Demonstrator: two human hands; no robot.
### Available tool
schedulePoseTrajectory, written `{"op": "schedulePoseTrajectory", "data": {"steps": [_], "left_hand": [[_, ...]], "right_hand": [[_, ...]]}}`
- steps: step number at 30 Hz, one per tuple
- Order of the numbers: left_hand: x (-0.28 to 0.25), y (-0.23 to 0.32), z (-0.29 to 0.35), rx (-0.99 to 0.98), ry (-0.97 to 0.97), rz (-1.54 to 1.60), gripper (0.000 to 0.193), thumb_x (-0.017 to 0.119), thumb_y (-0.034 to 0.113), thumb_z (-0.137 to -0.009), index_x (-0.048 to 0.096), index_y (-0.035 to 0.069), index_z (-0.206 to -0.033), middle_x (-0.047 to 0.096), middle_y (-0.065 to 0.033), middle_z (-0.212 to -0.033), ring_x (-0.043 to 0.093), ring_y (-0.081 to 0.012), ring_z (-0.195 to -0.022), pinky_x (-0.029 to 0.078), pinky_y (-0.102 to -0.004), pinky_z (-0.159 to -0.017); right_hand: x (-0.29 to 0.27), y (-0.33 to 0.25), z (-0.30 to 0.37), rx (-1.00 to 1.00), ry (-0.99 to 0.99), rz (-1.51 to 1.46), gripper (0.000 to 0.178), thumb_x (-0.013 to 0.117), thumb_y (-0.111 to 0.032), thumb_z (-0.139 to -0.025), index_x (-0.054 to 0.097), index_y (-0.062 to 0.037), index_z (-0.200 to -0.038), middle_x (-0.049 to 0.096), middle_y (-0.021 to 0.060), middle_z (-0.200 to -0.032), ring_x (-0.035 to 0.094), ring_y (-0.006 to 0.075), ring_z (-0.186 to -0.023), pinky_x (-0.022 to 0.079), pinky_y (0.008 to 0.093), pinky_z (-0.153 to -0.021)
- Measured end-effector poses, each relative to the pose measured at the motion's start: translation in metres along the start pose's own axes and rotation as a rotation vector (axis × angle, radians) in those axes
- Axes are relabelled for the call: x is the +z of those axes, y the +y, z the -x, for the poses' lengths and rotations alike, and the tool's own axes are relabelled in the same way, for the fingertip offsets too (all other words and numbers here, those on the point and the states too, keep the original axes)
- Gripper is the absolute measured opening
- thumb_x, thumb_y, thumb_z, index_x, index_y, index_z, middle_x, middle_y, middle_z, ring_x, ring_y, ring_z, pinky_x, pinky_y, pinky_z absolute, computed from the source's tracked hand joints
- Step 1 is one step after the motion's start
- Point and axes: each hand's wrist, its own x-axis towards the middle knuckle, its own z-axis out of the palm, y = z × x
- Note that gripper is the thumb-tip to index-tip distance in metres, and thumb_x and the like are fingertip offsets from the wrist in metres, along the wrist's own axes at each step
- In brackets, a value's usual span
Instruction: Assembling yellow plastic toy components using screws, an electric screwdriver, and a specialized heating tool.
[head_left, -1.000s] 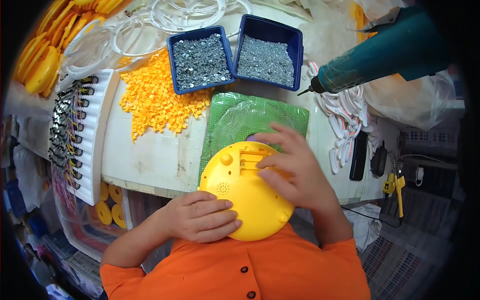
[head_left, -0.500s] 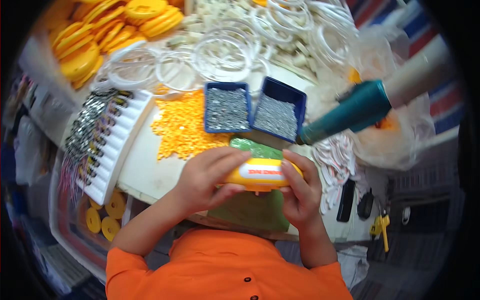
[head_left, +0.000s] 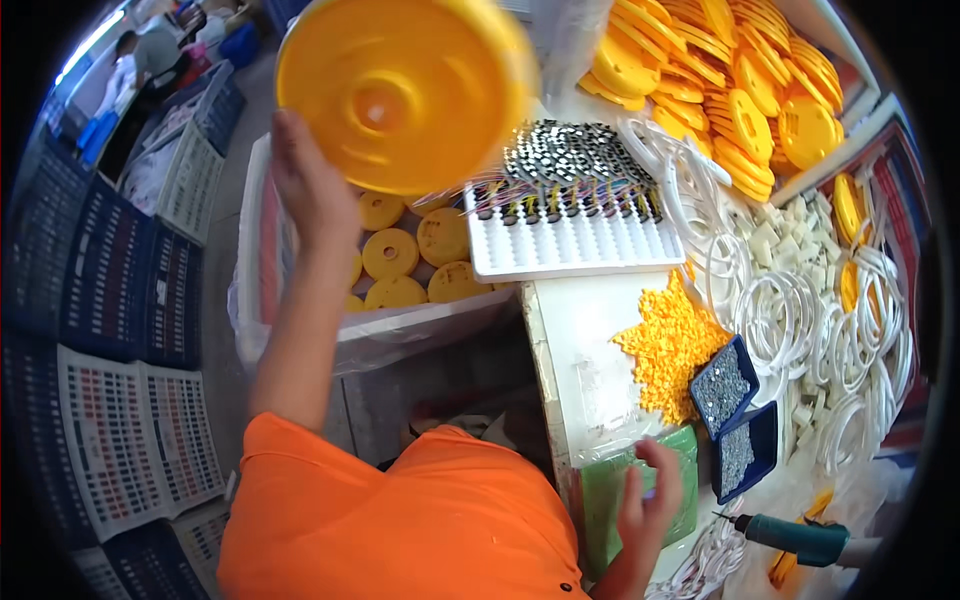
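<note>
Raised high at the upper left, my left hand [head_left: 318, 190] grips the edge of a large round yellow plastic casing [head_left: 430, 100]. The casing shows a round hub at its middle and is slightly blurred by motion; its far side is hidden. Its lower edge covers part of a plastic-lined bin [head_left: 400, 338] where several similar round yellow pieces [head_left: 390, 253] lie flat. My right hand [head_left: 645, 500] is over the green mat [head_left: 603, 510] at the table's front edge, holding nothing, with its fingers apart.
A white ridged tray [head_left: 575, 250] of wired parts sits beside the bin. On the table are small yellow pieces [head_left: 672, 345], blue screw boxes [head_left: 765, 455], white rings [head_left: 775, 325] and a teal electric screwdriver [head_left: 800, 537]. Stacked crates [head_left: 130, 420] stand left; another person [head_left: 158, 55] is far back.
Both hands held a yellow casing over the green mat before. Now my left hand has swung the casing up and left over the bin, and my right hand has let go. The view has turned left.
</note>
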Motion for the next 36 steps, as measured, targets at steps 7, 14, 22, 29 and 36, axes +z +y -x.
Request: {"op": "schedulePoseTrajectory", "data": {"steps": [7,14,22,29,36], "left_hand": [[-0.211,-0.101,-0.042,-0.065,-0.165,-1.272,0.046,0.075,0.033,-0.085,0.067,-0.002,-0.115,0.072,-0.0207,-0.103,0.071,-0.0342,-0.097,0.054,-0.0425,-0.085],[-0.272,-0.164,0.005,-0.382,-0.634,-1.906,0.042,0.081,0.033,-0.077,0.073,0.005,-0.108,0.074,-0.0176,-0.106,0.07,-0.0368,-0.1,0.056,-0.0459,-0.087],[-0.278,-0.21,-0.018,-0.384,-0.615,-1.944,0.049,0.078,0.04,-0.082,0.069,0.009,-0.119,0.069,-0.0162,-0.115,0.066,-0.0352,-0.109,0.055,-0.0501,-0.089],[-0.237,-0.226,-0.014,-0.049,-0.728,-1.811,0.052,0.071,0.044,-0.088,0.063,0.01,-0.127,0.062,-0.0158,-0.124,0.062,-0.0368,-0.112,0.052,-0.0516,-0.092],[-0.248,-0.22,0.033,-0.387,-0.923,-1.725,0.043,0.069,0.037,-0.089,0.07,0.007,-0.12,0.068,-0.0195,-0.12,0.065,-0.0376,-0.111,0.052,-0.0494,-0.095]], "right_hand": [[0.038,-0.023,-0.034,-0.152,-0.363,0.226,0.034,0.072,-0.013,-0.085,0.066,-0.0017,-0.117,0.064,0.0177,-0.111,0.06,0.0371,-0.103,0.049,0.0438,-0.09],[0.054,-0.034,-0.049,-0.066,-0.386,0.351,0.042,0.076,-0.017,-0.081,0.065,-0.0066,-0.12,0.061,0.0157,-0.106,0.058,0.0359,-0.101,0.048,0.0449,-0.089],[0.063,-0.03,-0.053,-0.047,-0.409,0.376,0.06,0.08,-0.021,-0.077,0.059,-0.0098,-0.132,0.057,0.0159,-0.106,0.055,0.0353,-0.099,0.046,0.0457,-0.089],[0.063,-0.026,-0.054,-0.031,-0.402,0.351,0.061,0.08,-0.021,-0.078,0.058,-0.0087,-0.133,0.057,0.0163,-0.106,0.055,0.0356,-0.098,0.046,0.0456,-0.089],[0.064,-0.024,-0.054,-0.041,-0.389,0.353,0.061,0.08,-0.022,-0.078,0.058,-0.0077,-0.134,0.057,0.016,-0.105,0.055,0.0351,-0.097,0.046,0.0455,-0.087]]}}
